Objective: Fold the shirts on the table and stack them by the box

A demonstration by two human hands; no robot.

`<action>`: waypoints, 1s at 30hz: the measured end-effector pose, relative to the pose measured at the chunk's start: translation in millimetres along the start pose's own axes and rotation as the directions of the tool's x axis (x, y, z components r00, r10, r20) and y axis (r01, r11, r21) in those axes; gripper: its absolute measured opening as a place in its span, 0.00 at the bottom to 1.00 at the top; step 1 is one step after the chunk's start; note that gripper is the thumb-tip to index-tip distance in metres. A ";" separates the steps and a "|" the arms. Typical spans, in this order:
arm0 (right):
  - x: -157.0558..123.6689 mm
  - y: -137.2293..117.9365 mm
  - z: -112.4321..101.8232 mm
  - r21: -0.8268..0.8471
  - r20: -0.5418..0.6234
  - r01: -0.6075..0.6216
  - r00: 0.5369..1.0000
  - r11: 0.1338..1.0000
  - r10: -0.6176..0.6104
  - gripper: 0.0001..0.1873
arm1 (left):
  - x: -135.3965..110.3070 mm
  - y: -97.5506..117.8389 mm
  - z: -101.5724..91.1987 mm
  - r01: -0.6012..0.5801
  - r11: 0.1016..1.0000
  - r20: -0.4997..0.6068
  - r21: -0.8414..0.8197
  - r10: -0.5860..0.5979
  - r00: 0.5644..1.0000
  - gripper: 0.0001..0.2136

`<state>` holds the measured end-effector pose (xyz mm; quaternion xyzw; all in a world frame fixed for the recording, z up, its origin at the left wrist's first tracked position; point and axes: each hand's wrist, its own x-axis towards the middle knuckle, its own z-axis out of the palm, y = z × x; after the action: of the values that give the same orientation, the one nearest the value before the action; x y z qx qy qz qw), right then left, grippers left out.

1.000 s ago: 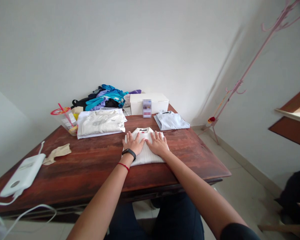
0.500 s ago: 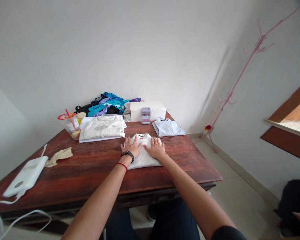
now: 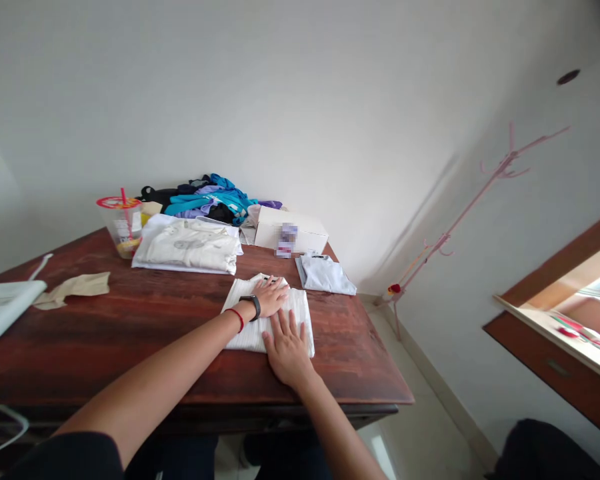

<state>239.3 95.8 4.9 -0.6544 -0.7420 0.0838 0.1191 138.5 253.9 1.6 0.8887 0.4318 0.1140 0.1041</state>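
A folded white striped shirt (image 3: 245, 337) lies flat on the dark wooden table in front of me. My left hand (image 3: 270, 297), with a black band and a red string at the wrist, rests flat over its collar end, fingers extended to the right. Lower down, my right hand (image 3: 289, 350) lies palm down on the near right part of the shirt, fingers spread and pointing away from me. The two hands cover part of the cloth and most of the collar.
Behind left lie folded white clothes (image 3: 193, 247) beside a plastic cup with straw (image 3: 125, 230). A heap of clothes (image 3: 210, 200), a white box (image 3: 300, 227) and folded light-blue clothing (image 3: 327, 275) stand further back. A power bank (image 3: 7, 307) lies left; a pink coat rack (image 3: 445, 237) leans right.
My left hand has shifted right across the collar, and my right hand has come down toward the shirt's near edge. The view has turned and tilted somewhat.
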 end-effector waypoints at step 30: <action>-36.8 14.0 -19.0 0.066 -0.045 -0.065 0.997 0.996 0.068 0.36 | -161.1 9.4 -14.9 -0.088 0.996 -0.073 0.029 0.090 0.993 0.24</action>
<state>262.3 60.5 16.7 -0.6764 -0.7137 0.0961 0.1545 44.2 122.1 0.3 0.9034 0.3968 0.1459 0.0714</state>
